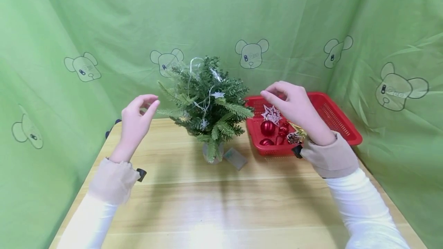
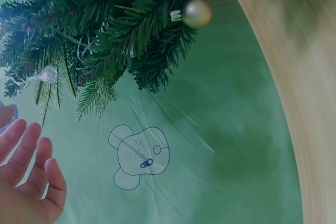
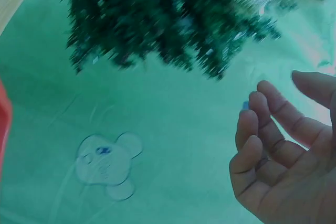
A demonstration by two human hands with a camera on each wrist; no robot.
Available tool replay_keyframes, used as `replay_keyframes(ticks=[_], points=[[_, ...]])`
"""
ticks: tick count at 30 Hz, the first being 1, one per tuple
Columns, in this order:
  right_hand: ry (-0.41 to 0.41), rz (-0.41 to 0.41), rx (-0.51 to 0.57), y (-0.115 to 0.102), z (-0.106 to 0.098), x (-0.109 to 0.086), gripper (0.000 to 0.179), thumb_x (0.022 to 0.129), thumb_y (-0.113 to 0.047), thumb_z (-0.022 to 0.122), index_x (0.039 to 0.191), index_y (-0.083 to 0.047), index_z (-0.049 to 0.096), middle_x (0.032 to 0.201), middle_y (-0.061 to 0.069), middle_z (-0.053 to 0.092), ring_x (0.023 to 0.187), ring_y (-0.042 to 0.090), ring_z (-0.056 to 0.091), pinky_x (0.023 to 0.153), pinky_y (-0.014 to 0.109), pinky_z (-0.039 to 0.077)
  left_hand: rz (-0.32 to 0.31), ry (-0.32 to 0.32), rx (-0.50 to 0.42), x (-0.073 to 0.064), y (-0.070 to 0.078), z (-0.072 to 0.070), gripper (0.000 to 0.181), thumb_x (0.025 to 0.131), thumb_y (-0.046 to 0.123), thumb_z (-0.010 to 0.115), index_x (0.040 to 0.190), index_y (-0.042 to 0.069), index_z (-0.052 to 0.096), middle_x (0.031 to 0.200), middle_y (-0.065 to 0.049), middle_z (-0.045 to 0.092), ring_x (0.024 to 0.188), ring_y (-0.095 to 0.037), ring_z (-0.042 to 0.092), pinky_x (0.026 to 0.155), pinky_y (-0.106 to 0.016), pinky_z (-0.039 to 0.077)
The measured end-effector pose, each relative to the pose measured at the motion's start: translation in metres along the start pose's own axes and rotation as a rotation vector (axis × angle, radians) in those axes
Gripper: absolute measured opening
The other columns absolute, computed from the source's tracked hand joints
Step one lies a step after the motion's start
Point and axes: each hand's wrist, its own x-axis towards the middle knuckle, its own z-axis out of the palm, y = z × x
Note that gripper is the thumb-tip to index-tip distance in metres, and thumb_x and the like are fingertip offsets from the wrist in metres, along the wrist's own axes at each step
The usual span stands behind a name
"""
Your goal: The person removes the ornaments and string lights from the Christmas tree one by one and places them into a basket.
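Note:
A small artificial Christmas tree (image 1: 221, 107) stands toward the back of the wooden table, a string of lights with star-shaped pieces (image 1: 218, 95) draped over its branches. To its left hovers my left hand (image 1: 136, 116), fingers loosely bent and nothing in them. My right hand (image 1: 290, 99) is raised right of the tree, over the near part of a red basket (image 1: 339, 116), its loosely bent fingers also holding nothing. In the left wrist view a gold ball ornament (image 2: 197, 13) hangs on a lower branch. Both wrist views show the fingers apart from the branches.
Inside the basket lie red balls (image 1: 267, 128), a glittery star ornament (image 1: 271, 115), a pinecone (image 1: 294, 138) and something gold. A flat translucent packet (image 1: 236, 159) lies beside the tree's base. Green cloth (image 1: 207, 14) with bear-head prints surrounds the wooden table (image 1: 166, 203).

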Motion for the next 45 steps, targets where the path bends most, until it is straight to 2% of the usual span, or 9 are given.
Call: replay_keyframes(ticks=[4,7,11,20,25,28,31,38,45], points=[[0.000,-0.094,0.027,-0.012,0.002,-0.008,0.019,0.095,-0.030,0.063,0.100,-0.013,0.071,0.096,0.003,0.070,0.075,0.013,0.058,0.066,0.018,0.047,-0.047,-0.101,0.025,0.009,0.002,0.003,0.031,0.095,0.027,0.063,0.120,0.008,0.066,0.112,-0.010,0.071,0.092,-0.019,0.063,0.072,-0.021,0.051],[-0.014,-0.198,0.026,-0.018,0.005,-0.013,0.010,0.091,-0.023,0.069,0.095,-0.014,0.071,0.089,-0.002,0.067,0.072,0.010,0.056,0.063,0.018,0.047,-0.072,-0.181,0.042,0.015,0.003,0.006,0.036,0.096,0.027,0.062,0.125,0.006,0.062,0.118,-0.014,0.069,0.100,-0.028,0.065,0.083,-0.036,0.054],[-0.032,-0.293,0.015,-0.024,0.010,-0.017,0.005,0.087,-0.019,0.074,0.089,-0.016,0.070,0.084,-0.006,0.064,0.070,0.007,0.053,0.060,0.018,0.045,-0.108,-0.214,0.039,0.026,0.003,0.009,0.037,0.096,0.022,0.061,0.127,0.002,0.059,0.123,-0.018,0.066,0.105,-0.033,0.064,0.094,-0.046,0.052],[-0.031,-0.385,-0.037,-0.028,0.012,-0.020,0.009,0.083,-0.013,0.077,0.085,-0.015,0.068,0.079,-0.005,0.061,0.067,0.007,0.047,0.059,0.019,0.041,-0.168,-0.230,0.013,0.058,0.004,0.005,0.055,0.097,0.012,0.051,0.149,0.026,0.038,0.141,-0.013,0.055,0.118,-0.034,0.059,0.079,-0.036,0.057],[-0.028,-0.379,-0.056,-0.028,0.011,-0.021,0.009,0.082,-0.013,0.077,0.085,-0.015,0.069,0.080,-0.004,0.063,0.069,0.005,0.049,0.060,0.021,0.043,-0.153,-0.294,0.033,0.067,0.003,0.004,0.056,0.098,0.011,0.047,0.151,0.026,0.035,0.143,-0.011,0.053,0.121,-0.034,0.058,0.063,-0.024,0.051],[-0.028,-0.355,-0.065,-0.028,0.009,-0.020,0.009,0.082,-0.013,0.077,0.085,-0.015,0.069,0.080,-0.003,0.064,0.069,0.006,0.051,0.060,0.023,0.045,-0.142,-0.320,0.043,0.068,0.004,0.006,0.053,0.099,0.011,0.045,0.150,0.023,0.037,0.142,-0.010,0.054,0.121,-0.035,0.058,0.064,-0.023,0.050],[-0.027,-0.337,-0.076,-0.026,0.008,-0.019,0.008,0.083,-0.012,0.077,0.085,-0.013,0.069,0.081,-0.002,0.064,0.070,0.007,0.053,0.061,0.023,0.047,-0.144,-0.313,0.027,0.066,0.004,0.008,0.052,0.098,0.010,0.045,0.149,0.022,0.039,0.142,-0.008,0.055,0.121,-0.035,0.058,0.067,-0.028,0.052],[-0.030,-0.303,-0.076,-0.021,0.005,-0.016,0.006,0.085,-0.014,0.075,0.087,-0.014,0.069,0.080,-0.002,0.064,0.070,0.008,0.051,0.061,0.017,0.043,-0.152,-0.215,-0.043,0.057,0.006,0.009,0.044,0.100,0.023,0.053,0.144,0.020,0.046,0.137,-0.009,0.059,0.118,-0.031,0.060,0.094,-0.042,0.054],[-0.035,-0.255,-0.083,-0.015,0.001,-0.010,0.006,0.087,-0.017,0.074,0.090,-0.013,0.071,0.084,-0.001,0.066,0.074,0.008,0.054,0.064,0.018,0.044,-0.130,-0.103,-0.083,0.045,0.006,0.009,0.039,0.098,0.026,0.057,0.135,0.012,0.055,0.130,-0.010,0.064,0.107,-0.027,0.063,0.093,-0.040,0.053]])
